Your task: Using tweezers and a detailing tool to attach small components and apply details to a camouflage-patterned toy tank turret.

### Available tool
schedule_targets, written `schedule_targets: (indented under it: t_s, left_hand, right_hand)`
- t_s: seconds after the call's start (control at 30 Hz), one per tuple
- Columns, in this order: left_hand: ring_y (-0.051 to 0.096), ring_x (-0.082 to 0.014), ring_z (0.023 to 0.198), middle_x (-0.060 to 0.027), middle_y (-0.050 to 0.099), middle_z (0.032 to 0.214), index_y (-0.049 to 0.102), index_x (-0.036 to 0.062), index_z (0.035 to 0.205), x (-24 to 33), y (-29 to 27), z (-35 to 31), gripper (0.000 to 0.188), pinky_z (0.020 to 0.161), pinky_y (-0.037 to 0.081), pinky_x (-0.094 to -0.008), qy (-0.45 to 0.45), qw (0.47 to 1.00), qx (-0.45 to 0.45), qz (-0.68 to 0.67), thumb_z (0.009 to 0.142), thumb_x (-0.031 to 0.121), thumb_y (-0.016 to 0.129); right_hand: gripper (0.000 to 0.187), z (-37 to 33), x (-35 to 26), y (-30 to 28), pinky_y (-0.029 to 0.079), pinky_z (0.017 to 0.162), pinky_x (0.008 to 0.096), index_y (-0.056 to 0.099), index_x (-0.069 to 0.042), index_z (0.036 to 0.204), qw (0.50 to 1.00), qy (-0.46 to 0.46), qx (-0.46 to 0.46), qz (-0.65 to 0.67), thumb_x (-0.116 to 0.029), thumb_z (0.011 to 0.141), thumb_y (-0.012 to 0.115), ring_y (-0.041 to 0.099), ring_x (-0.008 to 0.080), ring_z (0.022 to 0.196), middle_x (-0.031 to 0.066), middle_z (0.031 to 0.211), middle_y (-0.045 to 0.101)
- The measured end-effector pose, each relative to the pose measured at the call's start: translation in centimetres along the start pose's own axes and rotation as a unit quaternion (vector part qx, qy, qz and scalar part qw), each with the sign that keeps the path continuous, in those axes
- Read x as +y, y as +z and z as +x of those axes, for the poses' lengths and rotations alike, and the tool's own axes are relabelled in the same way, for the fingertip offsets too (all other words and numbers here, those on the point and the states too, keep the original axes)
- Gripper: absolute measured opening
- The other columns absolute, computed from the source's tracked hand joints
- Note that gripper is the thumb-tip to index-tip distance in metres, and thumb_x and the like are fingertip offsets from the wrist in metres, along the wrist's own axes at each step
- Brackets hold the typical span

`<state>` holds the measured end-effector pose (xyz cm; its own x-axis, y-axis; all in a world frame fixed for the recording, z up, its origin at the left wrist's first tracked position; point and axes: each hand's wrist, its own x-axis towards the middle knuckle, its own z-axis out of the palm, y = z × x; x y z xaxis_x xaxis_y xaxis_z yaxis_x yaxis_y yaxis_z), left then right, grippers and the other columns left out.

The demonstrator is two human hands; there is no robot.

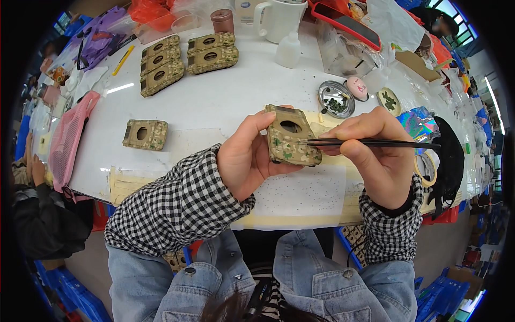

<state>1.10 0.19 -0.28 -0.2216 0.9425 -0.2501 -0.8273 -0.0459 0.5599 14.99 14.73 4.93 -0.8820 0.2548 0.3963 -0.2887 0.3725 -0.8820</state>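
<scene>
Camouflage part, in mottled green, tan and brown with an oval opening toward its far end, is held above the near part of the white surface. The left hand grips it, thumb along its left edge and fingers underneath. The right hand is closed in a pinch on slim black tweezers, whose tips point left and meet or nearly meet the part's patterned face, below the opening; contact is too fine to tell. Beneath the hands lies a white sheet dotted with tiny dark specks.

Just beyond the right hand are a clear round dish holding dark green bits, a pink rounded object touching or close beside it, and a pale oval item with dark green shapes on it. Farther right, a tape roll sits beside a black bag.

Left of the hands, a single matching part lies apart; five more, the grouped parts, stand in two columns farther back. Beyond the middle are a white pitcher, a small squeeze bottle and a red-cased phone. A pink mesh bag rests at the left edge.
</scene>
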Motion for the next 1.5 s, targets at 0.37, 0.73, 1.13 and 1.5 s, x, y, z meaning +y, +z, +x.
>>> schedule_targets:
  t_s: [0.37,0.73,1.13,1.5]
  left_hand:
    - [0.060,-0.0313,0.097,-0.0174,0.054,0.116,0.038,0.0065,0.129,-0.02,0.05,0.04,0.047,0.082,0.053,-0.0357,0.004,1.000,-0.002,0.013,0.092,0.037,0.034]
    - [0.059,-0.0322,0.099,-0.0186,0.054,0.117,0.037,0.0067,0.129,-0.05,-0.05,0.04,0.047,0.085,0.051,-0.0376,0.002,1.000,-0.007,0.009,0.092,0.036,0.035]
    - [0.059,-0.0329,0.100,-0.0175,0.053,0.119,0.037,0.0074,0.130,0.03,0.13,-0.03,0.048,0.085,0.050,-0.0382,-0.001,1.000,0.001,0.017,0.092,0.037,0.035]
    - [0.060,-0.0322,0.098,-0.0183,0.055,0.116,0.037,0.0073,0.129,0.02,0.03,0.05,0.047,0.083,0.051,-0.0369,-0.001,1.000,-0.003,0.015,0.092,0.036,0.034]
  right_hand:
    - [0.012,0.01,-0.18,0.16,0.047,0.067,0.0212,0.058,0.005,0.088,1.000,0.011,0.004,0.009,-0.005,0.083,0.063,0.061,0.0109,0.076,0.0073,0.083,0.060]
    - [0.019,0.00,-0.25,-0.11,0.053,0.073,0.0301,0.050,0.004,0.088,0.998,0.058,-0.008,0.012,-0.013,0.086,0.060,0.064,0.0199,0.080,0.0155,0.086,0.061]
    - [0.010,0.03,-0.55,0.50,0.050,0.071,0.0216,0.053,0.005,0.087,0.990,0.091,0.031,0.104,-0.005,0.087,0.058,0.061,0.0115,0.078,0.0089,0.083,0.060]
    - [0.015,0.04,-0.37,-0.13,0.053,0.074,0.0301,0.052,0.003,0.087,0.999,0.046,-0.010,0.000,-0.010,0.086,0.058,0.063,0.0193,0.082,0.0150,0.088,0.061]
